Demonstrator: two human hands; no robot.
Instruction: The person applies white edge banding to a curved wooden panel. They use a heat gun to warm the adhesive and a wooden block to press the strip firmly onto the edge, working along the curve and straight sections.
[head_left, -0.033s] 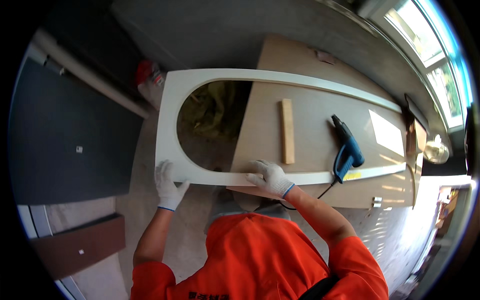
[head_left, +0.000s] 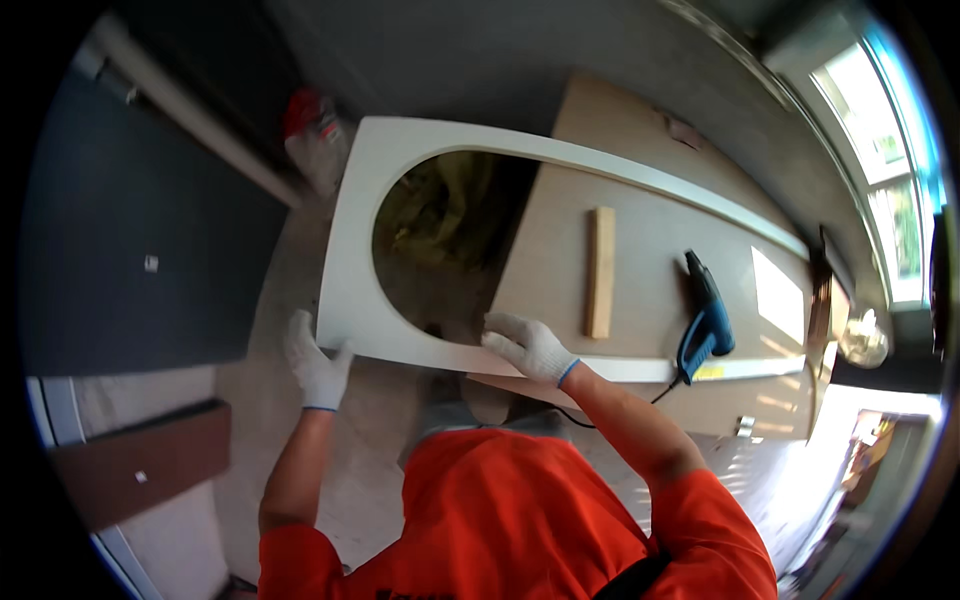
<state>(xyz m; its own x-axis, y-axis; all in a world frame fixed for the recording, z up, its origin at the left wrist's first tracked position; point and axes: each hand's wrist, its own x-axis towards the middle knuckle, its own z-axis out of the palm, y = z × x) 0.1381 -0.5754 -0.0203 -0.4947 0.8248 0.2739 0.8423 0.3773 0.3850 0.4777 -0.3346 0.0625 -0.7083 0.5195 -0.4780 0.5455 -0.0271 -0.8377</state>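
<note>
A white board frame point(head_left: 346, 250) with a rounded opening at its left end lies across a brown tabletop point(head_left: 555, 230). Its left end juts past the table. At the near left corner is my gloved left hand point(head_left: 320, 370), fingers stretched and thumb apart, beside the outer edge; contact is hard to make out. Over the near rail lies my gloved right hand point(head_left: 532, 348), its extended fingers pointing left along the inner edge. Within the frame, a wooden strip point(head_left: 600, 275) rests on the tabletop. A blue heat gun point(head_left: 708, 325) lies farther right, its handle over the near rail.
A dark grey panel point(head_left: 140, 240) stands at the left, with a brown panel point(head_left: 140, 465) below it. A red and clear bag point(head_left: 315, 140) sits beyond the frame's far left corner. The heat gun's cord point(head_left: 575, 418) hangs by the near table edge. A window point(head_left: 880, 150) is at the right.
The view has shifted slightly. My left fingers have slid off the frame's top to its outer left edge. My right hand has moved a little left along the near rail.
</note>
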